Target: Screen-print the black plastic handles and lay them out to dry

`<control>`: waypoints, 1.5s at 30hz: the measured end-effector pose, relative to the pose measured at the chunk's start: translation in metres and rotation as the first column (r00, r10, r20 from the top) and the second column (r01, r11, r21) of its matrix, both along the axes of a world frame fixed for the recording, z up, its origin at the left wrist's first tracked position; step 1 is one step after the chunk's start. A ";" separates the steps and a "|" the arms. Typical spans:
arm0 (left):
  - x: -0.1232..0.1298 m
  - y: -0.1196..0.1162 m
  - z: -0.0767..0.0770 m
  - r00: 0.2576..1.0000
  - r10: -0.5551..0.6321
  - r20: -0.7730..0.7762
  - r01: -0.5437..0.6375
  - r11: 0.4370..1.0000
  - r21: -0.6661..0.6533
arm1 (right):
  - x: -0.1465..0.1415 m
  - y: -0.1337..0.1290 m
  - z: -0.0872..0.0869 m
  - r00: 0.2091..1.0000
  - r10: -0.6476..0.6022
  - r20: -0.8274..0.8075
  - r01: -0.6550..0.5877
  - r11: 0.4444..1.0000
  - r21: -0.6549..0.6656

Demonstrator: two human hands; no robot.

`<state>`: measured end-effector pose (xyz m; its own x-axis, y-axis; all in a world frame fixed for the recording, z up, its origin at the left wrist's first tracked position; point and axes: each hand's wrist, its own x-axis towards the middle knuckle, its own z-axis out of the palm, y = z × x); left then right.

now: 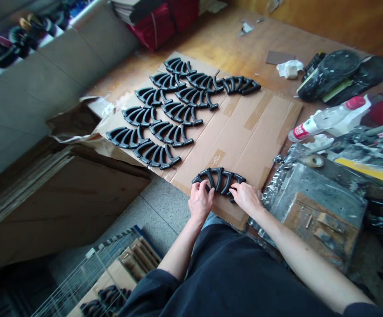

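Observation:
Near the close edge of a cardboard sheet (207, 149), a short fan of black curved handle-like pieces (226, 181) lies side by side. My left hand (200, 200) has its fingers bent round the piece at the left end. At the other end, my right hand (247, 197) grips the rightmost piece between thumb and fingers. Both hands hide part of what they hold. Farther up the sheet, similar black pieces are laid in several fanned groups (171, 134), arranged in slanting rows.
On the right are a plastic bottle (320, 121), black shoe-like objects (336, 70), a tape roll (313, 160) and a stained board (323, 220). Stacked cardboard (62, 193) leans at left. A wire basket (102, 268) with black pieces stands below. A red bundle (161, 24) sits at the back.

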<state>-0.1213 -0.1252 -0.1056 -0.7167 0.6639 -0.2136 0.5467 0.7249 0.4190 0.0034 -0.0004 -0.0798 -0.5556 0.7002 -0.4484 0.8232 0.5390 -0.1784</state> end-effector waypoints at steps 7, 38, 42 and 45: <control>0.008 0.004 -0.012 0.999 0.037 0.031 -0.037 0.999 -0.007 | -0.001 0.002 -0.002 0.998 -0.042 -0.039 0.042 0.999 -0.008; -0.016 0.062 -0.019 0.899 -0.398 -0.181 0.405 0.914 0.002 | 0.010 0.020 -0.003 0.874 -0.263 -0.409 0.105 0.923 -0.369; -0.049 0.114 -0.011 0.863 -0.440 -0.247 0.465 0.884 0.050 | 0.021 0.051 -0.013 0.852 -0.253 -0.458 0.185 0.964 -0.190; -0.072 0.181 -0.005 0.803 -0.529 -0.276 0.569 0.817 0.091 | 0.024 0.066 -0.030 0.897 -0.178 -0.404 0.166 0.984 -0.063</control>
